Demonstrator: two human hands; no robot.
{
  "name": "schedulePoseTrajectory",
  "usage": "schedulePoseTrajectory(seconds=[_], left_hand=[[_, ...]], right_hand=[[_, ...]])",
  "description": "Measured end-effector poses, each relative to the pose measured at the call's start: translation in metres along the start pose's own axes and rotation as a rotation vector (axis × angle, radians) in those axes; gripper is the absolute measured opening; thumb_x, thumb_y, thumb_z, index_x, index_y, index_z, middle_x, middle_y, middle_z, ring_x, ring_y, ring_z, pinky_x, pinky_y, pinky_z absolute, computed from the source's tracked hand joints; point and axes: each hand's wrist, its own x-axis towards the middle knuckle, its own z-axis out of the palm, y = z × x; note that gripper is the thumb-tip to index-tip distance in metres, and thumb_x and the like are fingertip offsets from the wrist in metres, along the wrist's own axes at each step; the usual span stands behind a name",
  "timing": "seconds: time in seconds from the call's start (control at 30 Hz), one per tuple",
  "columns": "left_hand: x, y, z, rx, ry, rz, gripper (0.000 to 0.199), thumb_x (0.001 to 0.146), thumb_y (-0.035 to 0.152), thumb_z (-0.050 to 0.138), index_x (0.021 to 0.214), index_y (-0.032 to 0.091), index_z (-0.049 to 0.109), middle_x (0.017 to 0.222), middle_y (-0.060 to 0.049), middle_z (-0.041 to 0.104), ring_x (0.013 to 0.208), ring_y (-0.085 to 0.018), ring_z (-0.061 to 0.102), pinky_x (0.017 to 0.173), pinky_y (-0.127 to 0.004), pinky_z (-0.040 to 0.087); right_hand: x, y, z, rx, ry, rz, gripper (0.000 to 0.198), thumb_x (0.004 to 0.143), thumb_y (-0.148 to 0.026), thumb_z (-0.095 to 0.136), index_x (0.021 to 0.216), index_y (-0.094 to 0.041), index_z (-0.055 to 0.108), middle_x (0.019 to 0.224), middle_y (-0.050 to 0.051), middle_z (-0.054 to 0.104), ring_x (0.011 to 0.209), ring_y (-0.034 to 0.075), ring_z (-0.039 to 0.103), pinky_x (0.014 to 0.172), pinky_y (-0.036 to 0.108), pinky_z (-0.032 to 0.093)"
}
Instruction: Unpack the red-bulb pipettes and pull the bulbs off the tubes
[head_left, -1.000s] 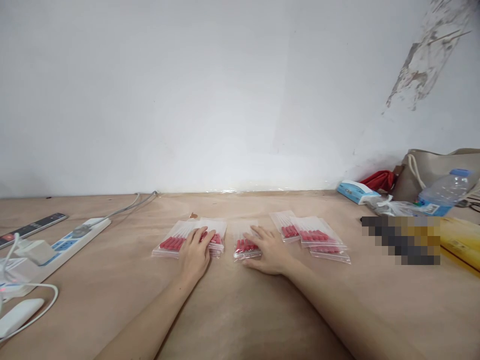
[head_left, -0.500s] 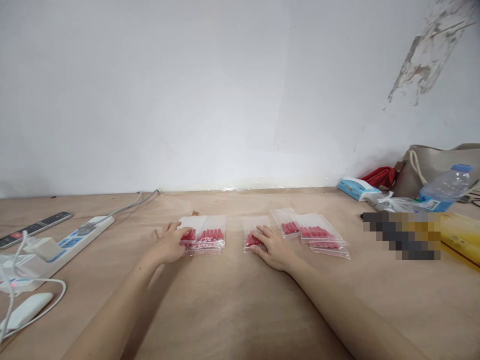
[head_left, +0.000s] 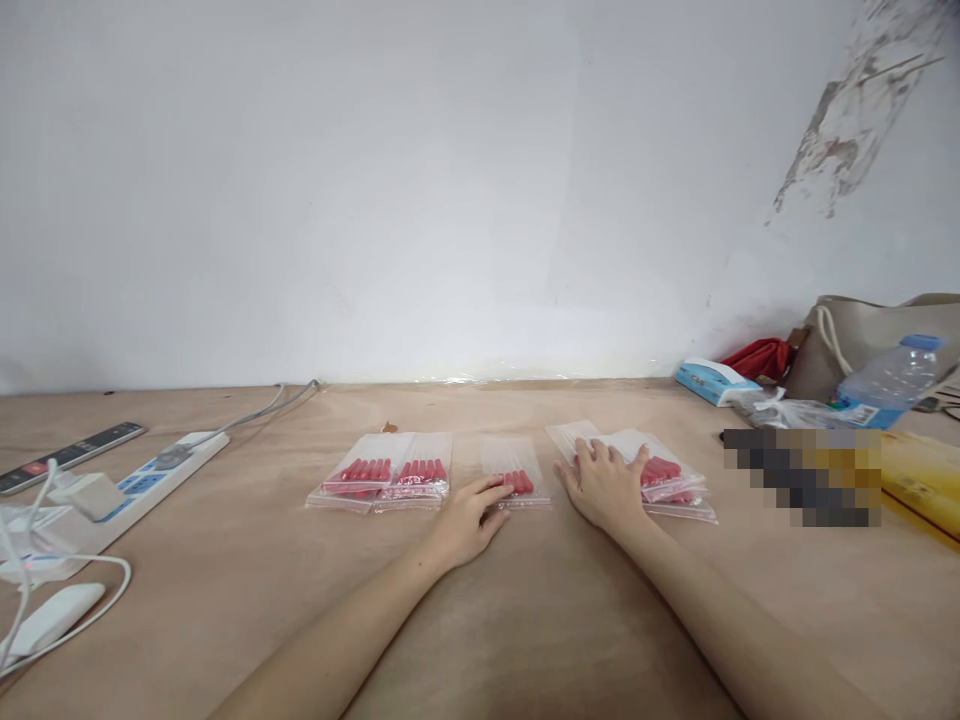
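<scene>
Glossy plastic bags [head_left: 517, 455], smooth matt wall [head_left: 435, 200]

A plain white wall [head_left: 420, 190] fills the upper half of the view, broken at the upper right by a ragged grey-brown patch of peeling paint [head_left: 844, 140]. A broad, flat tan work surface [head_left: 225, 600] meets its foot along a shiny, clear strip [head_left: 480, 381], under soft, diffuse light.

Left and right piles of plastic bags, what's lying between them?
In the head view, a plastic bag holding red pieces, the left hand partly over it.
</scene>
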Motion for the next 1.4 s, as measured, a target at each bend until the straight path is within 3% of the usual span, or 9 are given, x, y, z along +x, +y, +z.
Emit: schedulePoseTrajectory(seconds=[0.13,0.3,0.43,0.63,0.77,1.0,1.1,1.3,1.4], left_hand=[[-0.004,-0.003,-0.001,-0.011,0.105,0.0,0.023,0.085,0.024,0.048,0.104,0.023,0.061,0.102,-0.004,0.063,0.093,-0.018,0.058,0.082,-0.033,0.047],[-0.004,-0.003,-0.003,0.001,0.158,-0.054,0.019,0.086,0.023,0.047,0.089,0.021,0.065,0.086,-0.003,0.065,0.081,-0.016,0.058,0.075,-0.03,0.046],[-0.005,-0.002,-0.004,-0.013,0.164,-0.094,0.02,0.086,0.024,0.046,0.086,0.02,0.065,0.084,-0.003,0.065,0.08,-0.016,0.058,0.075,-0.029,0.046],[-0.009,-0.001,-0.008,-0.015,0.166,-0.011,0.023,0.078,0.033,0.058,0.098,0.022,0.063,0.096,-0.004,0.064,0.088,-0.018,0.057,0.079,-0.032,0.046],[-0.008,-0.004,-0.008,-0.058,0.176,0.014,0.019,0.086,0.024,0.047,0.086,0.021,0.066,0.09,-0.003,0.065,0.086,-0.016,0.058,0.08,-0.031,0.046],[-0.006,-0.012,-0.009,-0.206,0.146,-0.09,0.011,0.077,0.016,0.058,0.072,0.02,0.067,0.083,-0.001,0.065,0.079,-0.015,0.059,0.075,-0.029,0.047],[-0.005,-0.012,-0.011,-0.245,0.134,-0.131,0.009,0.073,0.013,0.061,0.068,0.019,0.066,0.08,-0.001,0.065,0.076,-0.014,0.059,0.072,-0.029,0.048],[-0.005,-0.013,-0.011,-0.236,0.157,-0.128,0.007,0.071,0.014,0.063,0.071,0.02,0.066,0.079,-0.001,0.064,0.075,-0.014,0.06,0.07,-0.028,0.049],[-0.007,-0.011,-0.013,-0.121,0.215,-0.016,0.011,0.075,0.019,0.061,0.084,0.022,0.066,0.09,-0.003,0.063,0.086,-0.016,0.057,0.077,-0.031,0.048]], right_hand=[[0.008,-0.014,-0.004,0.405,-0.128,-0.229,0.031,0.081,-0.043,0.049,0.101,-0.02,0.058,0.101,0.008,0.06,0.096,0.023,0.052,0.09,0.043,0.031],[0.003,-0.037,-0.005,0.546,-0.172,-0.512,0.037,0.066,-0.047,0.064,0.093,-0.022,0.059,0.093,0.004,0.058,0.088,0.018,0.051,0.084,0.034,0.032],[-0.005,-0.045,0.001,0.476,-0.095,-0.495,0.013,0.081,-0.028,0.05,0.082,-0.019,0.06,0.081,0.004,0.059,0.079,0.015,0.05,0.078,0.031,0.031],[-0.008,-0.046,0.003,0.468,-0.064,-0.521,0.023,0.089,-0.024,0.04,0.084,-0.02,0.062,0.077,0.004,0.063,0.075,0.015,0.052,0.078,0.032,0.03],[-0.009,-0.046,0.001,0.538,-0.071,-0.53,0.021,0.089,-0.025,0.041,0.088,-0.021,0.062,0.079,0.002,0.065,0.077,0.014,0.054,0.083,0.033,0.029],[-0.012,-0.046,-0.002,0.582,-0.105,-0.508,0.021,0.082,-0.038,0.05,0.084,-0.023,0.064,0.077,0.002,0.064,0.078,0.015,0.054,0.085,0.036,0.027],[-0.012,-0.047,-0.002,0.589,-0.109,-0.483,0.021,0.084,-0.035,0.048,0.083,-0.024,0.066,0.073,0.001,0.063,0.075,0.013,0.053,0.083,0.035,0.027],[-0.012,-0.05,-0.004,0.575,-0.134,-0.443,0.021,0.085,-0.024,0.044,0.079,-0.023,0.064,0.071,0.0,0.062,0.071,0.011,0.053,0.08,0.032,0.027],[-0.012,-0.053,-0.005,0.583,-0.163,-0.361,0.022,0.085,-0.025,0.044,0.073,-0.021,0.062,0.068,-0.001,0.061,0.068,0.011,0.053,0.077,0.03,0.028]])
